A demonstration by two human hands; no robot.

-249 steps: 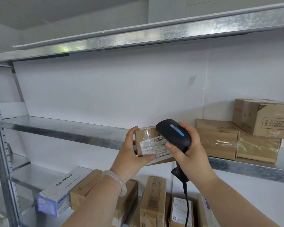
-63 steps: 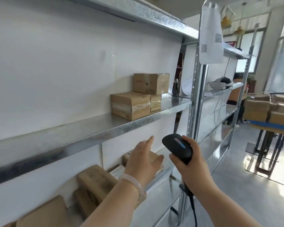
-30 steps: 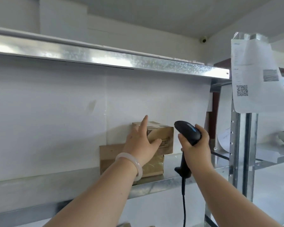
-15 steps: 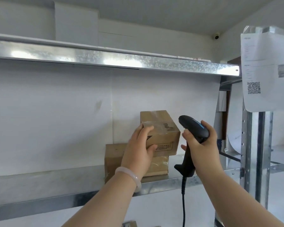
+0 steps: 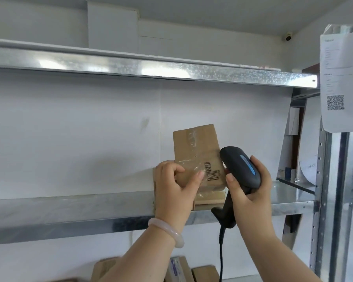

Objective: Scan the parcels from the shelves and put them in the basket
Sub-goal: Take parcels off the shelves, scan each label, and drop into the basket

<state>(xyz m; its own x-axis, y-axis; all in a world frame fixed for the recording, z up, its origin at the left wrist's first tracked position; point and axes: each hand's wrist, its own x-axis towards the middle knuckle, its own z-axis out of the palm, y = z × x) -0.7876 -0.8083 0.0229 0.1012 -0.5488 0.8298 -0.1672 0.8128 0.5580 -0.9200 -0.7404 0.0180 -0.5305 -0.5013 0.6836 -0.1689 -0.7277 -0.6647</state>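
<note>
Left hand: I see the left hand (image 5: 175,186) clamped on the parcel's (image 5: 198,151) lower corner, thumb across its front, a pale bracelet (image 5: 167,231) at the wrist.
Right hand: the right hand (image 5: 251,192) is wrapped round a black scanner (image 5: 240,165), whose head is just beside the parcel's right edge; its cable (image 5: 220,257) hangs straight down.
Parcel: a brown carton held upright above the shelf (image 5: 69,210), clear tape wrinkled over its face, a barcode (image 5: 212,173) printed near the lower right.
Beneath it: a second carton (image 5: 208,197) sits on the shelf, mostly hidden behind both hands.
Edges: I note the upper shelf (image 5: 151,68) well above the parcel's top, and a steel post (image 5: 332,200) to the right carrying a paper sheet (image 5: 342,78) with a QR code.
Open room: bare shelf runs left of the hands; white backing behind.
Below: more boxes (image 5: 204,273) show on the lower level.
</note>
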